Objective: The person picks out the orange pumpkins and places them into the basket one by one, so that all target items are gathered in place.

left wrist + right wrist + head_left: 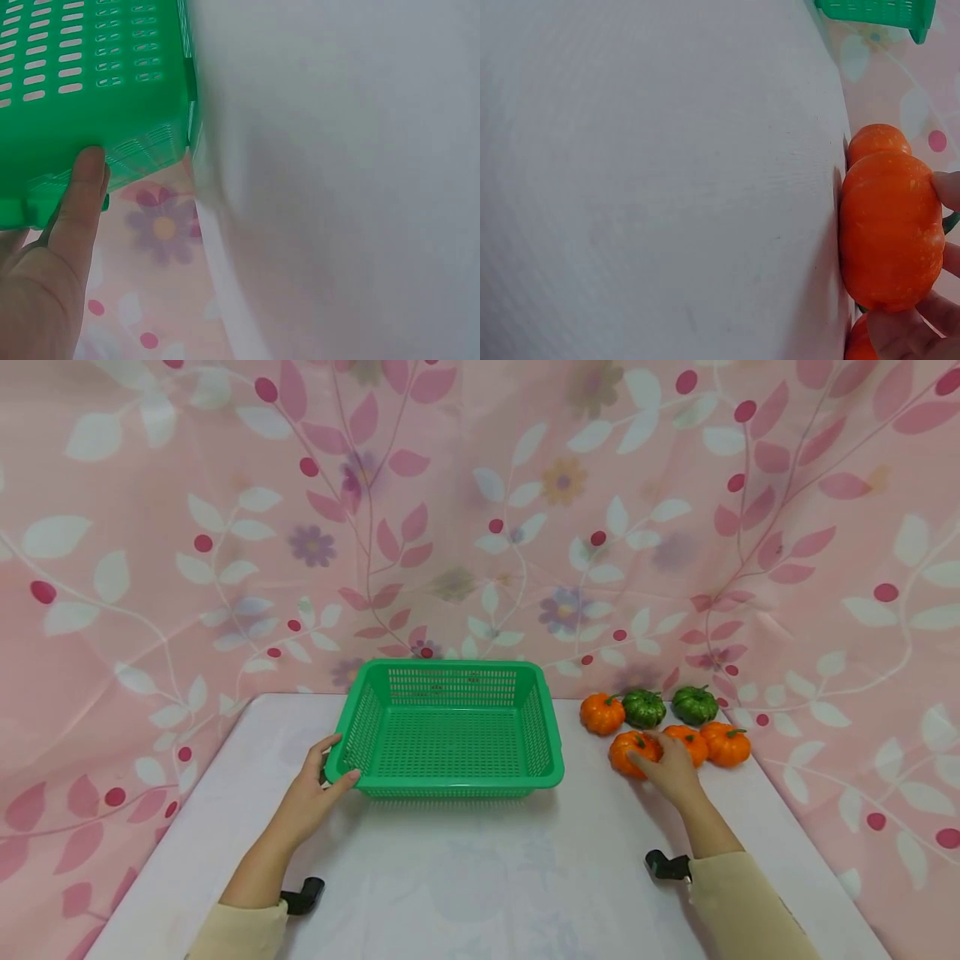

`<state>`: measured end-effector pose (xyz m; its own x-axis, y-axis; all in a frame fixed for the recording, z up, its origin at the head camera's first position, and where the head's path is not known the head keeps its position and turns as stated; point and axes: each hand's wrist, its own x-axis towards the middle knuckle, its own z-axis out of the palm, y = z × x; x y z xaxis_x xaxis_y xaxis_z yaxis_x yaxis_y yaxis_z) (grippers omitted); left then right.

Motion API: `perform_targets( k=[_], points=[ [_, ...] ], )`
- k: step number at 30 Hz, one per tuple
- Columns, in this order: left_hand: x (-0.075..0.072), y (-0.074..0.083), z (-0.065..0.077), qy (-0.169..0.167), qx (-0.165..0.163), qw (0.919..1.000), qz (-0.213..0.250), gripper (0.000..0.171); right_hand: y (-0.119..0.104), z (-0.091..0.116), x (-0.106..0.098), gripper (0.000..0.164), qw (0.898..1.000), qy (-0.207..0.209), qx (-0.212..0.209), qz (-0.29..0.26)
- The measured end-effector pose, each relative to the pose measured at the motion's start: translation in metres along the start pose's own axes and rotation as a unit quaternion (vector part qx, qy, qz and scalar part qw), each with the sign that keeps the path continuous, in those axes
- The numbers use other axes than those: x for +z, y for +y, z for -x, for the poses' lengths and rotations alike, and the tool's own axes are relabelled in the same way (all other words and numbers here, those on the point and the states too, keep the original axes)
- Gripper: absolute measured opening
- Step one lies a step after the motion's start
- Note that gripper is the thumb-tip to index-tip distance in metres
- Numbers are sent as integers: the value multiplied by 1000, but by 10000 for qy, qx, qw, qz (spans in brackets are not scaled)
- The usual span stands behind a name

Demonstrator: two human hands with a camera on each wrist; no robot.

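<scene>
Largest first: behind everything you have 1 pink backdrop (pixel 465 560), printed with leaves and flowers; in front of it, 1 white-covered counter (pixel 450 877). Containers: 1 green basket (pixel 450 789), slotted, upright near the back of the counter, its bare floor visible from wall to wall. Sleeves: 2, pale; your left sleeve (pixel 240 931) and your right sleeve (pixel 750 910). Hands: 2. Your left hand (pixel 311 793) has its grip at the basket's near left corner, thumb on one side and fingers on the other. Your right hand (pixel 675 777) has its grip closed around the front-left orange pumpkin (pixel 624 753), thumb and fingers pinching its sides; whether the fruit bears fully on the counter you cannot tell. Pumpkins: 6 in total, all outside the basket, grouped to its right. Orange, 4: the one you hold, a middle orange pumpkin (pixel 693 746) just beside it, a right-hand orange pumpkin (pixel 726 745), and a back-left orange pumpkin (pixel 602 715). Green, 2, in the back row: an inner green pumpkin (pixel 643 710) and an outer green pumpkin (pixel 693 706). Black wrist devices: 2, a left device (pixel 303 897) and a right device (pixel 666 865), one at each of your wrists.
</scene>
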<state>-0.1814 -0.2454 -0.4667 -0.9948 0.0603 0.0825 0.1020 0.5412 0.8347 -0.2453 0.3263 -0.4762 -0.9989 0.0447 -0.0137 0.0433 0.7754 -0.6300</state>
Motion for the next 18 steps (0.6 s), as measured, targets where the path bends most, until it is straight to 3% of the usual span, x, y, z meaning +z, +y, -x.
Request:
perform_targets(
  k=[10,18],
  points=[
    [0,-2,0,3,2,9999,105,78,-1,2,2,75,9979,-215,150,-589],
    [1,1,1,4,18,9998,208,79,-3,1,1,79,9964,-290,466,-644]
  ],
)
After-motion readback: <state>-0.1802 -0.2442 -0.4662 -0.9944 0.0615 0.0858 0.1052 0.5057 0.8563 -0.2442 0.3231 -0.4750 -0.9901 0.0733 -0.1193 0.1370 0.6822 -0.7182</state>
